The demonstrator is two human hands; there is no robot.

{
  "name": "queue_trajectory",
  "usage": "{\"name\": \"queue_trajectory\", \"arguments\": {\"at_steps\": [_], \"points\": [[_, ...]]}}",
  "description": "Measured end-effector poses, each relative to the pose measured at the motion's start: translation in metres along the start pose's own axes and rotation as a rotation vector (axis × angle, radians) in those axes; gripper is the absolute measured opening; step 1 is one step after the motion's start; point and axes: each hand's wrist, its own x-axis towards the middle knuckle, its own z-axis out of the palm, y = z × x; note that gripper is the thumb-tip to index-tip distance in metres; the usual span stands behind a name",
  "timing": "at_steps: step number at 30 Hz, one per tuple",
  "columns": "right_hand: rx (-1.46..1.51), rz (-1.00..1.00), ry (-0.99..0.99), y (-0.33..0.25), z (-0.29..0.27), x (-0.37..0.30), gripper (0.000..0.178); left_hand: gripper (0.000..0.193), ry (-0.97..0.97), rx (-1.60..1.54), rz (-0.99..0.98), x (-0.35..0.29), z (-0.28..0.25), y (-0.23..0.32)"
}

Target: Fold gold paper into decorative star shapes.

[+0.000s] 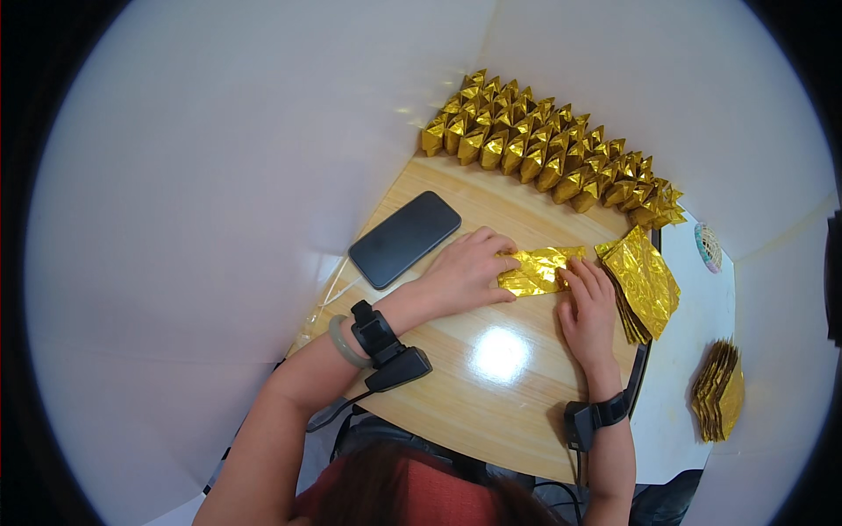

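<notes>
A strip of shiny gold foil paper (537, 271), creased and folded, lies on the wooden table between my hands. My left hand (472, 270) has its thumb and fingers closed round the left end of the strip. At the other end, the fingers of my right hand (591, 309) are bent and pressed together on the foil, with the thumb lower down near the table. Just beyond my right hand sits a stack of gold foil sheets (645, 282), lying at the table's right edge.
Several rows of folded gold foil pieces (535, 140) with pointed tips stand along the back. A black phone (405, 238) lies left, with a white cable near it. On the white surface at right are a bundle of folded gold paper (718, 391) and a small round woven thing (708, 247).
</notes>
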Motion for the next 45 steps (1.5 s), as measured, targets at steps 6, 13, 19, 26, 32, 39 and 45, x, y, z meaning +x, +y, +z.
{"name": "queue_trajectory", "arguments": {"at_steps": [6,13,19,26,32,39,45], "points": [[0.246,-0.139,-0.097,-0.025,-0.011,0.007,0.038,0.026,0.023,-0.066,0.023,-0.002,0.003,-0.002],[0.229,-0.096,-0.064,-0.024,-0.007,0.007,0.032,0.025,0.017,-0.183,0.001,0.0,0.007,-0.009],[0.232,-0.112,0.016,-0.017,-0.001,0.004,0.019,0.026,0.0,-0.171,0.003,0.002,0.004,-0.005],[0.784,0.328,0.147,-0.021,0.001,-0.003,0.008,0.019,0.008,-0.481,-0.087,0.006,-0.001,0.0],[1.188,0.506,-0.039,-0.034,-0.013,0.003,0.042,0.016,0.065,-1.212,-0.424,0.009,-0.005,0.002],[1.625,0.656,-0.159,-0.04,-0.018,0.004,0.056,0.02,0.065,-1.296,-0.55,0.011,-0.017,0.004],[1.325,0.683,-0.297,-0.031,-0.02,0.005,0.051,0.027,0.102,-1.289,-0.53,0.013,-0.015,0.003]]}}
